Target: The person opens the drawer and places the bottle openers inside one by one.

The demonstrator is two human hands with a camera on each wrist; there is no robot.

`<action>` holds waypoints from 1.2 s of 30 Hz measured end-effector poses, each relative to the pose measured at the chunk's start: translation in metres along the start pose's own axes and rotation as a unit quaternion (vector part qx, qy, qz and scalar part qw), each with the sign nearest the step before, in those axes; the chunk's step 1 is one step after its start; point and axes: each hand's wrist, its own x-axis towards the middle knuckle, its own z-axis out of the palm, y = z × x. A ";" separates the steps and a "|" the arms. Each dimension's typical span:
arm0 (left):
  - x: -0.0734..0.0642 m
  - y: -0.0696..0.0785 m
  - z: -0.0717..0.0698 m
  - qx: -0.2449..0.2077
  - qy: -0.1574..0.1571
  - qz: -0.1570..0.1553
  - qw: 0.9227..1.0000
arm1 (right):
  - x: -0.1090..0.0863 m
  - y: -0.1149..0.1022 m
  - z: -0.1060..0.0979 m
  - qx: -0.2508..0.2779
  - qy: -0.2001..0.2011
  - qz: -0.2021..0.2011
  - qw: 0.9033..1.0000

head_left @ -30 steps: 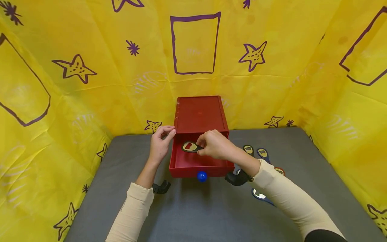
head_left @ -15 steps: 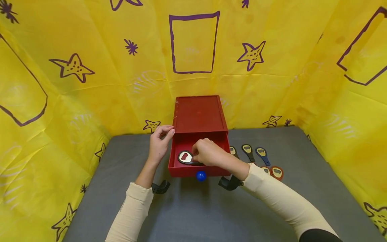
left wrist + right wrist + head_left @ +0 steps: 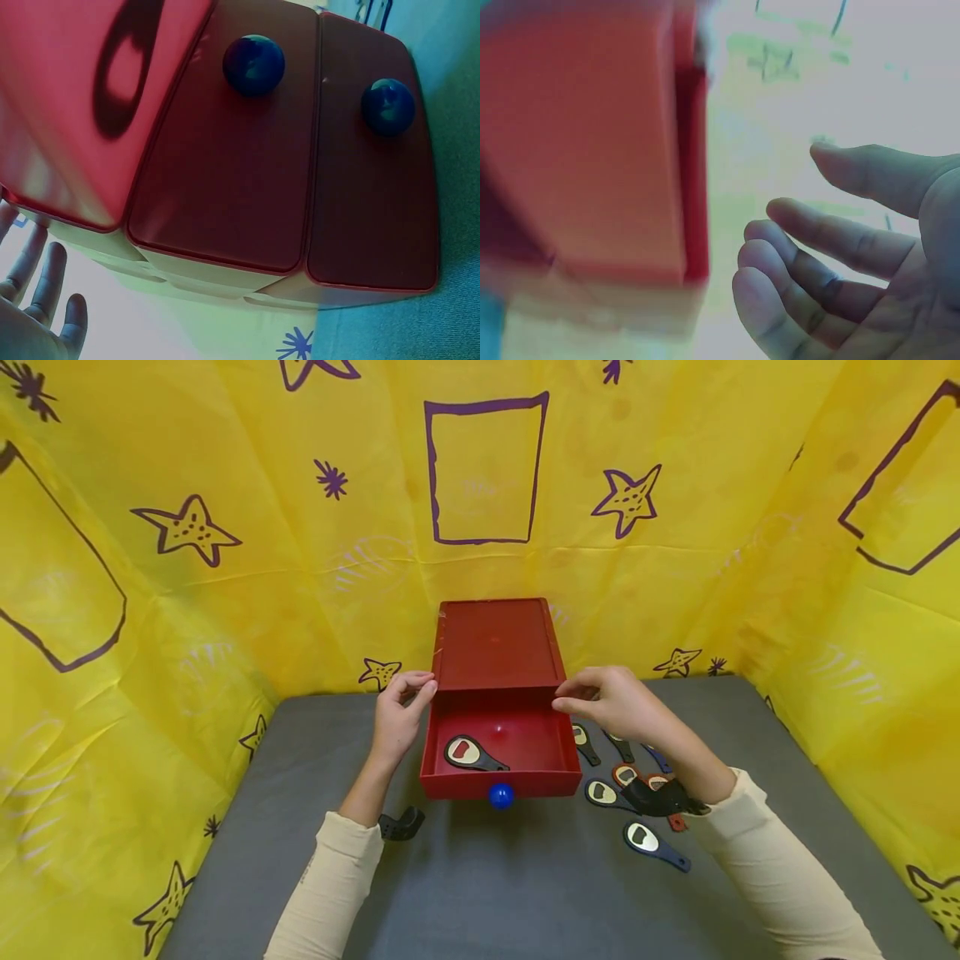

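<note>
A red drawer unit [image 3: 497,643] has its top drawer [image 3: 532,785] pulled out, with a blue knob [image 3: 502,796] on the front. Inside the drawer lies one black bottle opener [image 3: 472,753], its handle toward the front right. My left hand [image 3: 397,718] is at the unit's left side, fingertips right at its edge and holding nothing; its relaxed fingers [image 3: 52,277] show in the left wrist view. My right hand [image 3: 618,702] hovers by the drawer's right rim, empty, thumb and fingers apart in the right wrist view [image 3: 840,270].
Several bottle openers lie on the grey table right of the drawer, among them a blue one [image 3: 654,846] nearest the front and a black one [image 3: 585,743] beside the unit. Two lower drawers [image 3: 225,172] are closed. Yellow patterned cloth [image 3: 262,610] walls the table.
My right hand has laid the bottle opener down in the drawer, let go of it and moved up and right, out past the drawer's rim. My left hand stays in place.
</note>
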 end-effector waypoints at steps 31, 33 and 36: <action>0.001 -0.009 0.002 -0.002 0.019 0.008 1.000 | -0.090 0.205 0.015 -0.102 -0.024 0.263 0.959; -0.001 -0.001 0.002 0.003 0.019 0.012 1.000 | -0.094 0.211 0.021 -0.103 -0.028 0.278 0.955; 0.000 -0.001 0.002 0.002 0.020 0.015 1.000 | -0.099 0.217 0.028 -0.099 -0.027 0.289 0.952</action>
